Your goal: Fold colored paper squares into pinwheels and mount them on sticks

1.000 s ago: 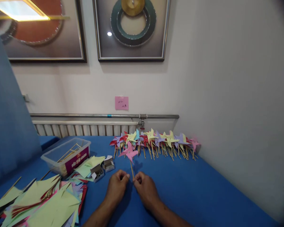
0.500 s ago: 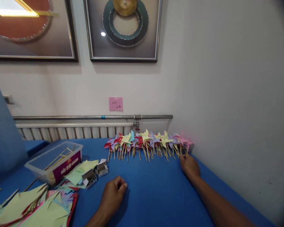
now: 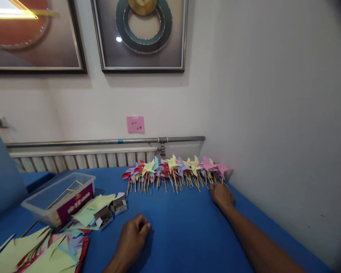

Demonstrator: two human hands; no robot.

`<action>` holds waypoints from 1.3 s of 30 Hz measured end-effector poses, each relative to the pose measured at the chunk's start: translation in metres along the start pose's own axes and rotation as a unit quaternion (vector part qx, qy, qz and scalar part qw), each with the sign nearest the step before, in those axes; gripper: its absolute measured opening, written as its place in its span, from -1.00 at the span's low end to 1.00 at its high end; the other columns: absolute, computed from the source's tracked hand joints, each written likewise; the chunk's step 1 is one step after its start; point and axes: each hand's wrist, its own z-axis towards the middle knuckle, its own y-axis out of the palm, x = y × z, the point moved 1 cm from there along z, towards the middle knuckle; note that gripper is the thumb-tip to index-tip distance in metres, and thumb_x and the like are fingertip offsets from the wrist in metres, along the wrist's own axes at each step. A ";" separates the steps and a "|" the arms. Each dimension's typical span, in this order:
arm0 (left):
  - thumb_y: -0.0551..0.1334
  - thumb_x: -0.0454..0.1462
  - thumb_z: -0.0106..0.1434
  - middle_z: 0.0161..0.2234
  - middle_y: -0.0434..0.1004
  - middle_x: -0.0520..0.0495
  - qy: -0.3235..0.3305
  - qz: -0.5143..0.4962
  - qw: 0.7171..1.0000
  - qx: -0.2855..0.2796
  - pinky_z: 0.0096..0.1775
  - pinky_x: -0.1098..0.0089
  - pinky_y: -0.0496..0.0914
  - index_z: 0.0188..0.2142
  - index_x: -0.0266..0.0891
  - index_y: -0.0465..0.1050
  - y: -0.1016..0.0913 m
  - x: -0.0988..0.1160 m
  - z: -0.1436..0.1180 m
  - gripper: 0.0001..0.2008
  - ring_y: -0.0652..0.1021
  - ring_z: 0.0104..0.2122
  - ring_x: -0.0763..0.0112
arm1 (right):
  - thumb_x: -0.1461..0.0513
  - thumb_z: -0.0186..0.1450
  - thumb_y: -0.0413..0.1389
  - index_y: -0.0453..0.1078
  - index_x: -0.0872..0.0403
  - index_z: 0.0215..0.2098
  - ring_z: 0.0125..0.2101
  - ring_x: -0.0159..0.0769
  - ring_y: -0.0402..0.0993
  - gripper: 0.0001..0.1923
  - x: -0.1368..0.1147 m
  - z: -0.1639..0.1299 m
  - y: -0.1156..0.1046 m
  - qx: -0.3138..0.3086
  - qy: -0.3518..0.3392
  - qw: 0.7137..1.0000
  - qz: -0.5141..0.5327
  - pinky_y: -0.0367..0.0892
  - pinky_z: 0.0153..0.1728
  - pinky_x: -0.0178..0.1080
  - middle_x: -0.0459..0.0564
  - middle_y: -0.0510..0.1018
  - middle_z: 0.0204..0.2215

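My right hand (image 3: 222,195) reaches to the right end of a long row of paper pinwheels (image 3: 172,163). Its fingers are closed round the stick of a pink pinwheel (image 3: 207,163), whose head leans among the others. Yellow, red, purple, pink and blue heads overlap in the row, with their wooden sticks pointing toward me. My left hand (image 3: 133,237) rests over the blue tablecloth (image 3: 182,235), fingers curled and thumb against them, with nothing showing in it. Closest to it are two small open boxes, one with metal pins (image 3: 104,218) and one greyish box (image 3: 119,204).
A clear plastic tub (image 3: 58,199) with wooden sticks stands on the left. Cut paper sheets (image 3: 45,252) in several colours lie stacked at front left, with more paper (image 3: 93,208) beside the tub. The wall (image 3: 272,125) bounds the right side; a radiator pipe (image 3: 74,143) runs behind.
My right hand has shifted slightly left along the row, and the pink pinwheel now shows in front of the others. The left hand keeps its curled pose. The view has turned a little.
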 end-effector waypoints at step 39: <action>0.14 -0.07 0.31 -0.53 0.41 0.04 0.075 -0.099 0.977 0.173 -0.37 0.41 0.29 -0.42 -0.16 0.45 -0.044 0.049 -0.051 -0.72 0.43 -0.47 0.36 | 0.15 0.42 -0.02 0.44 0.01 -0.23 -0.34 -0.23 0.59 -0.79 -0.044 -0.162 0.024 0.034 -0.400 0.895 0.195 0.39 -0.29 -0.25 -0.01 0.63 -0.34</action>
